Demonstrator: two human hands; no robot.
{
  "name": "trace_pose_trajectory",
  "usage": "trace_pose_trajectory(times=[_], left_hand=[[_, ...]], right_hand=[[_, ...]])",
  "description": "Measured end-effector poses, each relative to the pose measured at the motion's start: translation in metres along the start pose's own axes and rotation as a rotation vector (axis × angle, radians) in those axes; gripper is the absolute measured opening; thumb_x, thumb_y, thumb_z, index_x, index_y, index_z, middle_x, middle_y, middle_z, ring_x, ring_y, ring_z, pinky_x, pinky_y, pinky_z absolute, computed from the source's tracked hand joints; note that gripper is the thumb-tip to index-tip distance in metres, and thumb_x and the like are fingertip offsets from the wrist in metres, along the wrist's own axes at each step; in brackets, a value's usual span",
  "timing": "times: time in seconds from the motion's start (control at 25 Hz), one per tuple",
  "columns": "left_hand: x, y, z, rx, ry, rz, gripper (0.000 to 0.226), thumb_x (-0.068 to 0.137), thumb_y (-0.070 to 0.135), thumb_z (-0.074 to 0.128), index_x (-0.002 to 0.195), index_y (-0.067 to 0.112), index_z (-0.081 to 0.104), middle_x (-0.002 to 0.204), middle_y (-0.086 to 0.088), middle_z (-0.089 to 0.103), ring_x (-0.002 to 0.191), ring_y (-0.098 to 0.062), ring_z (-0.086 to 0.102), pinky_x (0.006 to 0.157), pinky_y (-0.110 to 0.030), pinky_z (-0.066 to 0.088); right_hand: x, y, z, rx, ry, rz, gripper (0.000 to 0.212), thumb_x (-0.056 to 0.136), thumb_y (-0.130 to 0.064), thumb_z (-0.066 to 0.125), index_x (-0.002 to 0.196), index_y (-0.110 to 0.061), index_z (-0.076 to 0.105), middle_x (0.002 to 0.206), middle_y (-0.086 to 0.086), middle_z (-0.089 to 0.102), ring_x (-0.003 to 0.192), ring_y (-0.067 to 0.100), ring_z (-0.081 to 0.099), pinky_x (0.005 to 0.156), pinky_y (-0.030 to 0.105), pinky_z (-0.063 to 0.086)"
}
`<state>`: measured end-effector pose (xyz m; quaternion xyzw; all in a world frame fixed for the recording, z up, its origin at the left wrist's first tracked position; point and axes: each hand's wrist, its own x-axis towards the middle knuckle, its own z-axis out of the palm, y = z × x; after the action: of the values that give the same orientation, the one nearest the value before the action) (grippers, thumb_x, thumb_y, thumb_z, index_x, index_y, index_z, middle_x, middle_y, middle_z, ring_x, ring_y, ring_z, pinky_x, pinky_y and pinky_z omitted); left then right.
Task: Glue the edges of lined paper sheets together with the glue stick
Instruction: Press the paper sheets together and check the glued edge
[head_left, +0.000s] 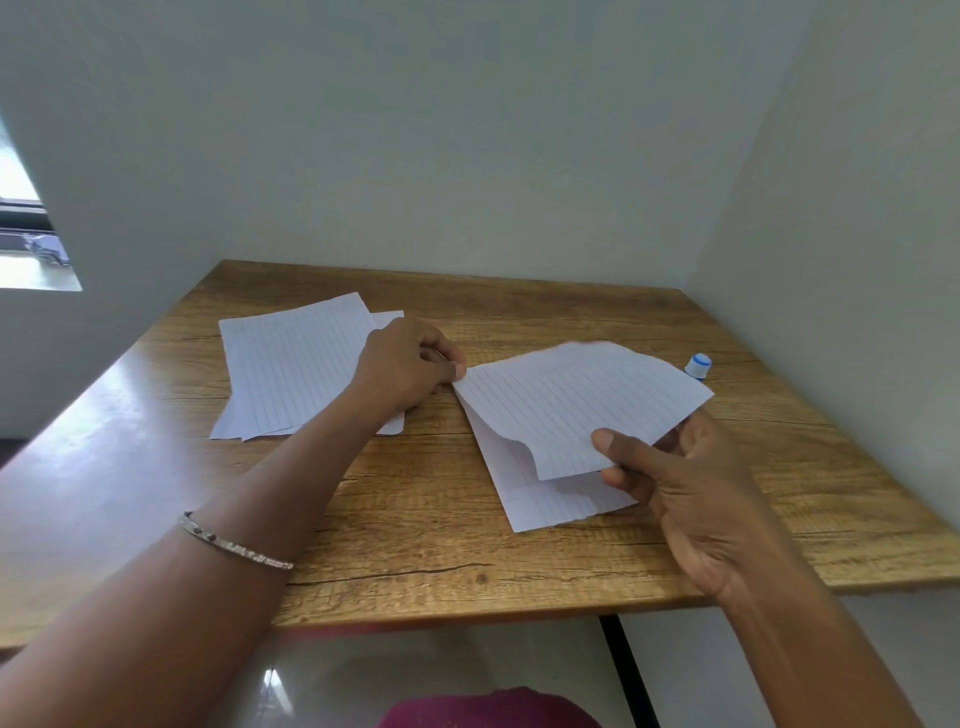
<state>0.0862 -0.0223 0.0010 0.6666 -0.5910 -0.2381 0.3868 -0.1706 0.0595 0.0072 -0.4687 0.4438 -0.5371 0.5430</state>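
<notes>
My left hand (410, 364) and right hand (675, 467) pinch the top sheet (576, 405); I should align its edges with the lower sheet (545, 504).

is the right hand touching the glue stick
Apart. The head view shows the right hand pinching the lifted sheet, while the glue stick sits on the table beyond the sheet's far edge.

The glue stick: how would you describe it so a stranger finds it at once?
Look at the wooden table, toward its far right side. Just behind the lifted lined sheet is the glue stick. It is the only small white tube with a blue ring; its neighbours are all paper.
</notes>
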Motion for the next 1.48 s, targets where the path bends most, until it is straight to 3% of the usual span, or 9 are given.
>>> trace_pose_trajectory(times=[0.16,0.64,0.92,1.08,1.32,1.48], left_hand=[[0.001,-0.002,0.001,-0.088,0.014,-0.071,0.01,0.081,0.019,0.081,0.089,0.02,0.075,0.076,0.002,0.074,0.063,-0.006,0.065,0.057,-0.022,0.049],[0.006,-0.008,0.0,-0.254,0.016,-0.199,0.014,0.078,0.015,0.083,0.09,0.018,0.075,0.079,-0.001,0.074,0.056,-0.005,0.061,0.057,-0.022,0.047],[0.008,-0.008,0.002,-0.266,0.042,-0.2,0.018,0.074,0.014,0.086,0.088,0.018,0.075,0.082,-0.002,0.075,0.057,-0.007,0.06,0.071,-0.026,0.056],[0.008,-0.009,0.003,-0.244,0.058,-0.187,0.018,0.074,0.017,0.086,0.088,0.018,0.074,0.081,-0.002,0.074,0.057,-0.008,0.06,0.076,-0.028,0.059],[0.01,-0.008,0.004,-0.19,0.065,-0.179,0.018,0.076,0.021,0.084,0.09,0.017,0.074,0.082,0.001,0.074,0.054,-0.006,0.06,0.072,-0.026,0.059],[0.01,-0.009,0.003,-0.182,0.061,-0.184,0.018,0.075,0.021,0.086,0.088,0.017,0.074,0.081,0.002,0.073,0.054,-0.006,0.06,0.071,-0.025,0.058]], right_hand=[[0.0,0.011,0.001,-0.003,0.031,0.0,0.057,0.082,0.007,0.075,0.125,-0.027,0.059,0.117,0.004,0.066,0.098,0.021,0.068,0.058,0.023,0.058],[0.003,0.016,0.003,-0.096,0.014,0.085,0.06,0.082,0.002,0.077,0.133,-0.021,0.054,0.116,0.009,0.07,0.083,0.026,0.078,0.056,0.026,0.061],[0.003,0.019,0.004,-0.233,0.047,0.056,0.069,0.075,0.001,0.084,0.135,-0.018,0.055,0.097,0.012,0.077,0.051,0.02,0.066,0.054,0.029,0.057],[-0.002,0.016,0.005,-0.244,0.007,0.068,0.073,0.071,-0.001,0.087,0.134,-0.019,0.055,0.099,0.012,0.077,0.051,0.021,0.069,0.053,0.027,0.059],[-0.007,0.011,0.008,-0.299,-0.09,0.079,0.079,0.069,0.0,0.088,0.134,-0.027,0.053,0.089,0.01,0.08,0.07,0.031,0.078,0.048,0.024,0.057],[-0.008,0.008,0.007,-0.35,-0.131,0.093,0.075,0.065,-0.003,0.089,0.126,-0.028,0.053,0.086,0.011,0.08,0.072,0.03,0.078,0.049,0.025,0.058]])
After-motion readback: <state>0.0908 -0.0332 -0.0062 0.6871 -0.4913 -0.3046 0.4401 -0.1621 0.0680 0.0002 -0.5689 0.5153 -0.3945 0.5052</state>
